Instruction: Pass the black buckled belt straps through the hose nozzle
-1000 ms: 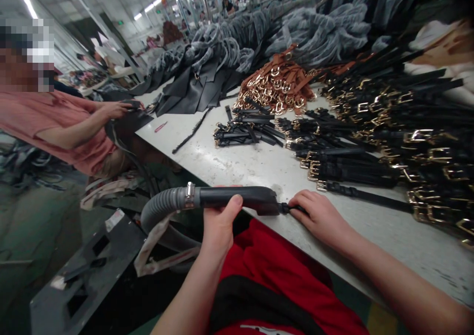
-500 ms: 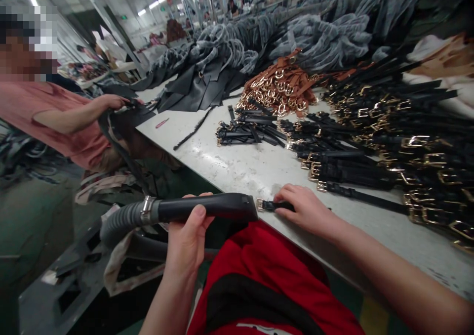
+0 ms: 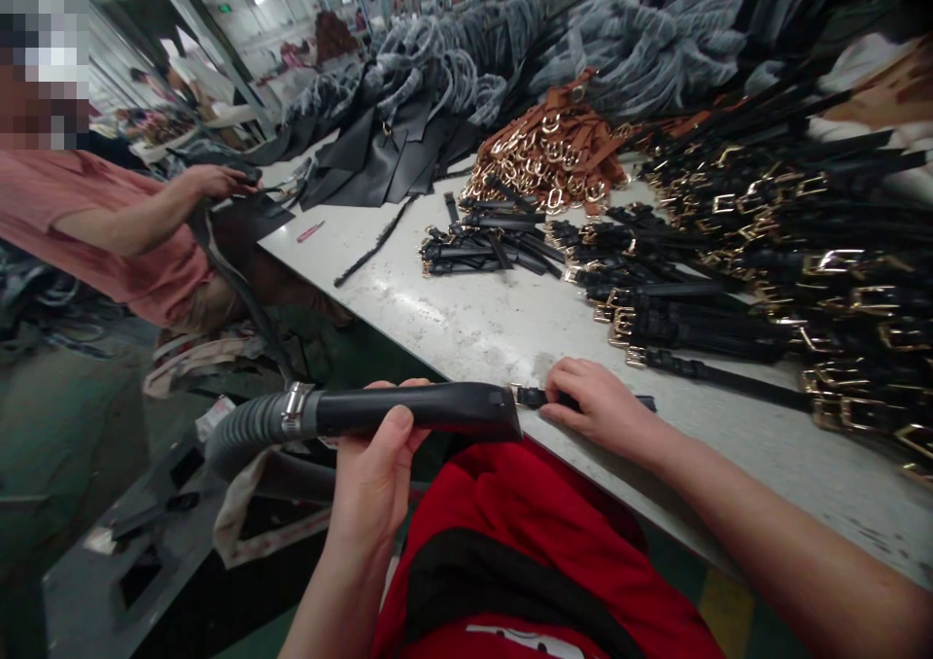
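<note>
My left hand (image 3: 386, 455) is wrapped round a black hose nozzle (image 3: 430, 410), thumb on top. A steel clamp (image 3: 294, 411) joins the nozzle to a grey ribbed hose (image 3: 244, 435). At the table's front edge, my right hand (image 3: 594, 404) grips a short black buckled strap (image 3: 532, 398), its fingers bent over the middle. The strap's buckle lies right at the nozzle's flat mouth and is partly hidden by it. Its other end sticks out to the right, under the hand.
Black straps with gold buckles (image 3: 729, 309) cover the right of the white table (image 3: 437, 319). Behind them lie brown buckled straps (image 3: 554, 149) and black leather pieces (image 3: 379, 158). On the left a co-worker in a pink shirt (image 3: 109, 222) holds dark material. A grey machine (image 3: 109, 581) stands at lower left.
The nozzle has shifted slightly right, and its mouth now covers part of the strap's buckle. More of the strap's far end shows past my right hand. The whole view has shifted a little.
</note>
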`<move>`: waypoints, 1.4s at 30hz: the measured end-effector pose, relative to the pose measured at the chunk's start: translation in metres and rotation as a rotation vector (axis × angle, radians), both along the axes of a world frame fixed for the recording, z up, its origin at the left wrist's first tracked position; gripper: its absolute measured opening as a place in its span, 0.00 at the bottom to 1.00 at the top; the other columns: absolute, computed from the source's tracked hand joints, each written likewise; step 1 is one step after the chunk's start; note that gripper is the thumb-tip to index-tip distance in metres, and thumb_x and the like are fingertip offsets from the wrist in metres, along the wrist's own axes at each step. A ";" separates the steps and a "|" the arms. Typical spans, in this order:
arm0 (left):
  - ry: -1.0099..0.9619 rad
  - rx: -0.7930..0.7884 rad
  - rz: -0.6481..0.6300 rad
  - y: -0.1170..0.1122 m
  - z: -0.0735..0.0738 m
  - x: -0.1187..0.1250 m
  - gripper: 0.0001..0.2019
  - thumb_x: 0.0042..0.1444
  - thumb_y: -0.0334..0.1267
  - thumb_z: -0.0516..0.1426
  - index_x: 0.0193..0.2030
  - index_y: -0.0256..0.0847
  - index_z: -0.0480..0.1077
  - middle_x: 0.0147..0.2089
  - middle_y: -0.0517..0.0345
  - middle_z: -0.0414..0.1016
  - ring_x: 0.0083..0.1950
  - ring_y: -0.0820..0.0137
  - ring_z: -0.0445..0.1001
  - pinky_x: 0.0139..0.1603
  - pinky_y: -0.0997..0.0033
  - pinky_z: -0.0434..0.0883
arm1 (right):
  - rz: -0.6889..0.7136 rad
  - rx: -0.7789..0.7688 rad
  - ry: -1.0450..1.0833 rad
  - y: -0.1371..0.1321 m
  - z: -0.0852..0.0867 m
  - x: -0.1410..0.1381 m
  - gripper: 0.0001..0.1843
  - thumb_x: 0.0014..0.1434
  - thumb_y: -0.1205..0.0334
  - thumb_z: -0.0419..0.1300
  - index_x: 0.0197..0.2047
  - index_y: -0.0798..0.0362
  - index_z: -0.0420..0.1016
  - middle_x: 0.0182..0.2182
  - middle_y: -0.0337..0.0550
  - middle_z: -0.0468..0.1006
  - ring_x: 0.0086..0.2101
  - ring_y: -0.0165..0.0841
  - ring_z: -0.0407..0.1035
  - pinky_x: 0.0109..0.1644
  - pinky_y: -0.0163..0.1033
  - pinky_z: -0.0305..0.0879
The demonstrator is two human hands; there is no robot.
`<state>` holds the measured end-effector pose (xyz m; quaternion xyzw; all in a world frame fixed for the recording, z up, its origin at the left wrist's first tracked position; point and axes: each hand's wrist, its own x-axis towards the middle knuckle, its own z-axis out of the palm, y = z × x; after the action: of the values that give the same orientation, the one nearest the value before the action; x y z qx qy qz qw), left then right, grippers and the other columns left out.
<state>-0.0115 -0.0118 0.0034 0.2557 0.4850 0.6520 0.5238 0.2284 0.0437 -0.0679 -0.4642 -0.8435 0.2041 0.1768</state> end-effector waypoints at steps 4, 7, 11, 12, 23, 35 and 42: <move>0.015 0.018 -0.034 0.000 0.003 0.002 0.17 0.40 0.38 0.66 0.38 0.42 0.68 0.38 0.57 0.78 0.39 0.69 0.76 0.38 0.69 0.74 | -0.099 -0.003 0.049 -0.002 -0.001 0.000 0.11 0.51 0.59 0.61 0.38 0.53 0.67 0.33 0.42 0.72 0.35 0.35 0.65 0.39 0.39 0.58; 0.039 0.034 -0.058 0.001 0.005 0.005 0.16 0.41 0.37 0.66 0.38 0.42 0.68 0.38 0.57 0.78 0.39 0.70 0.76 0.39 0.70 0.74 | -0.142 0.054 0.045 -0.007 0.002 0.006 0.16 0.53 0.57 0.59 0.44 0.54 0.68 0.37 0.45 0.72 0.38 0.37 0.65 0.42 0.41 0.59; 0.098 0.045 -0.074 0.009 0.001 0.025 0.16 0.42 0.37 0.66 0.38 0.41 0.68 0.38 0.58 0.77 0.38 0.70 0.75 0.41 0.69 0.73 | -0.190 0.083 -0.007 -0.015 0.002 0.016 0.09 0.58 0.63 0.51 0.38 0.53 0.71 0.36 0.46 0.73 0.38 0.37 0.66 0.42 0.41 0.58; 0.124 0.048 -0.091 0.012 -0.001 0.032 0.16 0.41 0.37 0.66 0.37 0.40 0.68 0.38 0.57 0.77 0.38 0.70 0.75 0.42 0.68 0.72 | -0.199 0.080 -0.015 -0.016 0.001 0.018 0.09 0.58 0.65 0.50 0.36 0.53 0.71 0.35 0.46 0.73 0.37 0.36 0.66 0.41 0.41 0.58; 0.292 0.067 -0.233 0.032 -0.004 0.053 0.13 0.44 0.38 0.64 0.36 0.39 0.70 0.39 0.57 0.77 0.40 0.68 0.74 0.45 0.66 0.70 | -0.197 0.078 -0.015 -0.018 -0.004 0.018 0.08 0.57 0.66 0.51 0.36 0.54 0.70 0.33 0.46 0.73 0.36 0.36 0.65 0.40 0.41 0.57; 0.012 0.040 0.025 0.029 -0.005 0.027 0.16 0.40 0.39 0.66 0.36 0.38 0.70 0.35 0.56 0.77 0.41 0.66 0.76 0.45 0.62 0.72 | -0.167 0.046 -0.013 -0.018 0.000 0.018 0.13 0.61 0.58 0.49 0.43 0.50 0.72 0.36 0.44 0.73 0.39 0.36 0.65 0.43 0.40 0.57; 0.046 0.042 -0.007 0.001 0.000 0.017 0.18 0.40 0.38 0.66 0.38 0.42 0.67 0.37 0.58 0.78 0.41 0.67 0.76 0.44 0.63 0.72 | -0.220 0.077 -0.034 -0.035 0.008 0.011 0.04 0.54 0.62 0.56 0.34 0.52 0.68 0.33 0.43 0.72 0.36 0.36 0.64 0.40 0.40 0.56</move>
<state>0.0060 -0.0104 0.0038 0.2834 0.4824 0.6539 0.5093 0.2390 0.0083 -0.0603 -0.5502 -0.7976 0.1429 0.2017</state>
